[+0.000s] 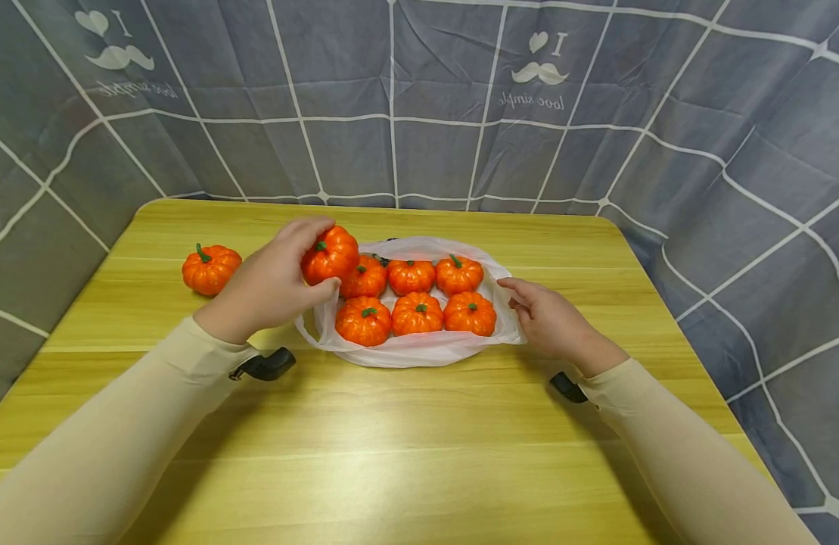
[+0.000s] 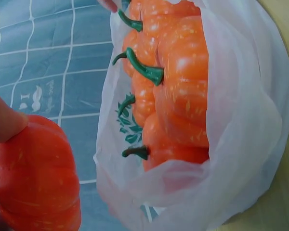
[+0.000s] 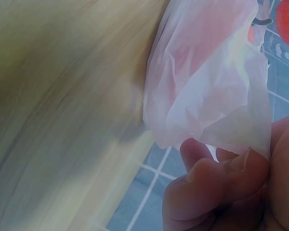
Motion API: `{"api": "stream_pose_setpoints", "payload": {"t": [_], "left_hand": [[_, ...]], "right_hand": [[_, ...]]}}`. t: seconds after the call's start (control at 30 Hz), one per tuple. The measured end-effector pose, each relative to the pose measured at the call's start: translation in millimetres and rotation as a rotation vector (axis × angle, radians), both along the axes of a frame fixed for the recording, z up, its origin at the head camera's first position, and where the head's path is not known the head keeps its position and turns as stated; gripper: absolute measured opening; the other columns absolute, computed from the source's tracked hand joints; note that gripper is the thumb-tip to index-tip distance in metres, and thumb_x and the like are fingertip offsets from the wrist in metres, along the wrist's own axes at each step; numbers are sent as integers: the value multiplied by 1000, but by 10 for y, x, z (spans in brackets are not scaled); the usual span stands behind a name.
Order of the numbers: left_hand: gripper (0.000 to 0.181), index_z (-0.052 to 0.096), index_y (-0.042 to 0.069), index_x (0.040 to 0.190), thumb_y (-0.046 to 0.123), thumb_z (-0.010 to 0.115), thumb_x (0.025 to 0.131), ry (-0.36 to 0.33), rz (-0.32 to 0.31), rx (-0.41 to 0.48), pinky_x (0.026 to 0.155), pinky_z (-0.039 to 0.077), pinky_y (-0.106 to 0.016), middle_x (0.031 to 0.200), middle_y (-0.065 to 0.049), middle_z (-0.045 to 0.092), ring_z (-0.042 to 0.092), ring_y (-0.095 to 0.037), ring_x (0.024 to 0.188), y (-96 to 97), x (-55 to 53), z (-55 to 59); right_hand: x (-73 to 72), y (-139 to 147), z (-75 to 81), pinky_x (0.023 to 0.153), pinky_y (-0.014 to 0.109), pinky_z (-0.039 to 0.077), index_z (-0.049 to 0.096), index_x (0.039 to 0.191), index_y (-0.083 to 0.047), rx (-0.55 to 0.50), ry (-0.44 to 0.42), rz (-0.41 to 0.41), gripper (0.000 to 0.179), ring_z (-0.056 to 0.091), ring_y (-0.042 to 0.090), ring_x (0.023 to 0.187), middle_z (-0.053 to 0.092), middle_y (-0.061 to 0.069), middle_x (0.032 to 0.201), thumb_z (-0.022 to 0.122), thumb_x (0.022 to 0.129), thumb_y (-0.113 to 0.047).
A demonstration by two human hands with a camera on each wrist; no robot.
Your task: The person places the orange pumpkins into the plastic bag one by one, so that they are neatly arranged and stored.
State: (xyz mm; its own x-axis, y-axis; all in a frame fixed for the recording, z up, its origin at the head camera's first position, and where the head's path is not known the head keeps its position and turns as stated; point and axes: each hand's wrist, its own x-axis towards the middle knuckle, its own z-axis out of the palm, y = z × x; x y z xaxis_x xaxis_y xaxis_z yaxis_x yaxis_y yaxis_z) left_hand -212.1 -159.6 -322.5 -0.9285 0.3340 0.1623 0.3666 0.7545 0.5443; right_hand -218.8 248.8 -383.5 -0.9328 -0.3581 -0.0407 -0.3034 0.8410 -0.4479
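My left hand [image 1: 269,284] grips a small orange toy pumpkin [image 1: 331,255] with a green stem, above the left end of a white plastic bag [image 1: 426,354]. Thumb and fingers wrap its sides; in the left wrist view this held pumpkin [image 2: 36,175] is apart from the bag. Inside the open bag sit several similar pumpkins [image 1: 417,313] in two rows, stems showing. At the bag's right edge, my right hand [image 1: 558,322] pinches the thin plastic [image 3: 216,110] between thumb and curled fingers.
Another pumpkin [image 1: 211,270] stands on the wooden table [image 1: 392,446], left of my left hand. Behind the table hangs a grey curtain [image 1: 351,83] with white grid lines. Black wrist straps [image 1: 268,365] show at both cuffs.
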Motion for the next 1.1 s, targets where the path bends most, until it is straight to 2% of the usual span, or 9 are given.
{"api": "stream_pose_setpoints", "payload": {"t": [0.53,0.73,1.1], "left_hand": [[77,43,9,158,23,73,89,-31,-58,19,107,53,-56,161,-9,42,59,-33,128,212,-40,-62],[78,40,7,159,24,72,90,-55,-90,-6,110,51,-58,163,-12,41,56,-35,133,286,-47,-82],[81,41,10,161,30,75,90,-72,-138,-66,116,47,-56,164,-8,41,54,-33,139,526,-126,-180]], "right_hand": [[-7,4,-22,107,58,53,50,154,-4,4,7,7,52,67,39,124,71,25,131,45,102,0],[-8,0,-19,107,58,53,50,154,-4,1,2,7,52,67,39,124,70,25,131,45,103,0],[4,-24,-28,109,59,51,52,152,-1,-3,14,5,48,68,40,123,71,25,130,48,104,-2]]}}
